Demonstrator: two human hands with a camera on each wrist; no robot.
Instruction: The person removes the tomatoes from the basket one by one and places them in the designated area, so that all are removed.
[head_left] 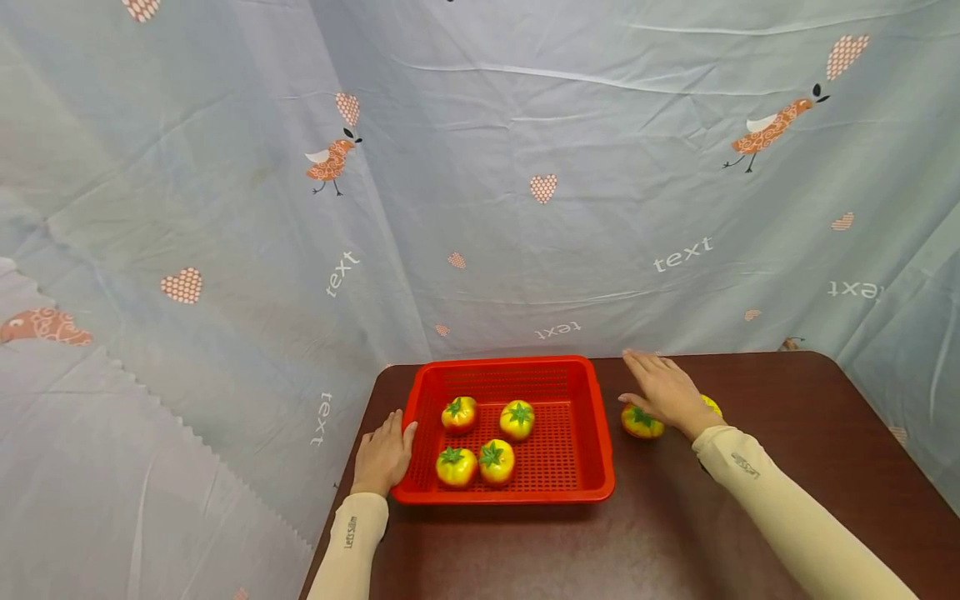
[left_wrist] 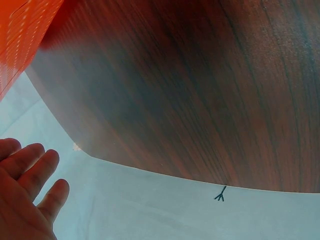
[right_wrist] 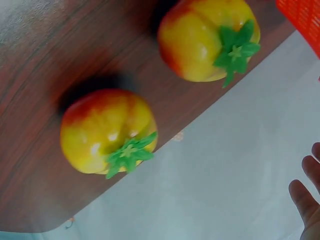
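A red plastic basket (head_left: 551,497) with perforated walls holds several yellow-and-red tomatoes (head_left: 517,421) with green star-shaped tops. My left hand (head_left: 384,454) lies along the basket's left side, fingers extended, its thumb right at the rim. To the right of the basket, my right hand (head_left: 663,390) hovers with straight fingers and holds nothing. Beneath and beside it are two more tomatoes on the table, a nearer one (head_left: 642,422) and another (head_left: 712,406) partly hidden by the hand. In the right wrist view both tomatoes (right_wrist: 107,132) show fully, apart from the fingers.
The dark brown wooden table (head_left: 780,433) has rounded far corners. Along its back and left edges hangs a pale blue-grey curtain (head_left: 525,275) printed with birds, hearts and text. In the left wrist view, the basket's wall overlaps the table at the upper left.
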